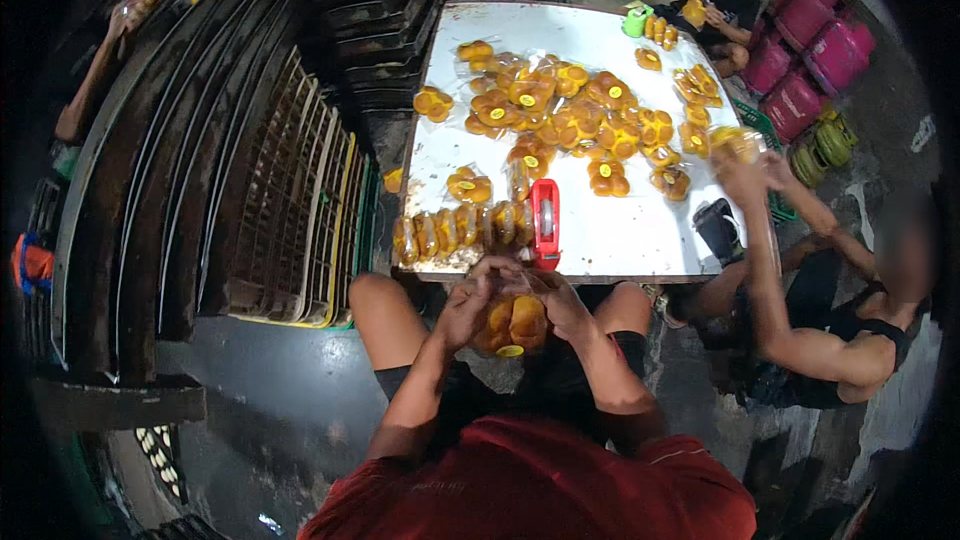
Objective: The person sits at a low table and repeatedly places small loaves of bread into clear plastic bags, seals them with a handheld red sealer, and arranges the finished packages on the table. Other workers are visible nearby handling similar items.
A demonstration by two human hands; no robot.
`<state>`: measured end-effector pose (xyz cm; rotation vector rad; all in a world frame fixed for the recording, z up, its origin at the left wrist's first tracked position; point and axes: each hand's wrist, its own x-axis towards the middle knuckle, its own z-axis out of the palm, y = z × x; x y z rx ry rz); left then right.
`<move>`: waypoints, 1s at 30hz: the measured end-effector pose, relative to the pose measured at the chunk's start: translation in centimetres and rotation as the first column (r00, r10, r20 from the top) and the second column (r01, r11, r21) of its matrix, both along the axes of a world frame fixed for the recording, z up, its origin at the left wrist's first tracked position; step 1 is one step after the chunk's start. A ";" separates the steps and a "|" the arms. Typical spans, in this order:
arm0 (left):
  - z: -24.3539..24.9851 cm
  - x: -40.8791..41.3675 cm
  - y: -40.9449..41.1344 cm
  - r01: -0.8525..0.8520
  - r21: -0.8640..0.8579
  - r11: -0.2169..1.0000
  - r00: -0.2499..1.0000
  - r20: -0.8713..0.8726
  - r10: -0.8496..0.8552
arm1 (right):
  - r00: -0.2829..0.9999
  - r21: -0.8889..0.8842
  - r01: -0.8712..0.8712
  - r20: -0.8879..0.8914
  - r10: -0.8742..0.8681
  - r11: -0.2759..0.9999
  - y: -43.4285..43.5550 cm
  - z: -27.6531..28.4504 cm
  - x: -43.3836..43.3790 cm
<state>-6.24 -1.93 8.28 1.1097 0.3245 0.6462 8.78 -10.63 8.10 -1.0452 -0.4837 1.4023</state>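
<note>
Between my knees hangs a clear plastic bag of bread buns (517, 322) with a yellow round label near its lower end. My left hand (471, 304) and my right hand (561, 304) pinch the upper part of this bag, just below the table's near edge. A red tape dispenser (546, 221) lies on the white table (615, 236) right beyond my hands. To its left, several bagged buns (448, 231) stand on edge in a row. A larger heap of bagged buns (555, 105), many with yellow labels, covers the table's middle.
At right, a co-worker's hands (742, 172) hold bagged buns over the table's edge, near a dark pouch (718, 229). Another person (724, 4) sits at the far right corner by a green tape dispenser (636, 21). Stacked crates (300, 187) and trays (165, 142) stand left; pink gas cylinders (802, 67) right.
</note>
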 end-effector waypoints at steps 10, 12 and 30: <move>1.3 0.2 2.1 -0.091 0.048 0.995 0.890 -0.444 0.103 | 0.890 0.223 0.135 0.401 -0.217 0.965 0.4 -1.1 -0.6; 1.7 0.4 1.7 -0.151 -0.225 0.963 0.969 -0.224 0.099 | 0.961 0.176 0.185 0.172 -0.215 0.967 0.5 -2.0 -0.9; 1.1 1.2 1.6 0.019 0.377 0.926 0.854 -0.488 0.181 | 0.781 0.210 0.253 0.532 -0.327 0.945 0.9 -3.2 -0.1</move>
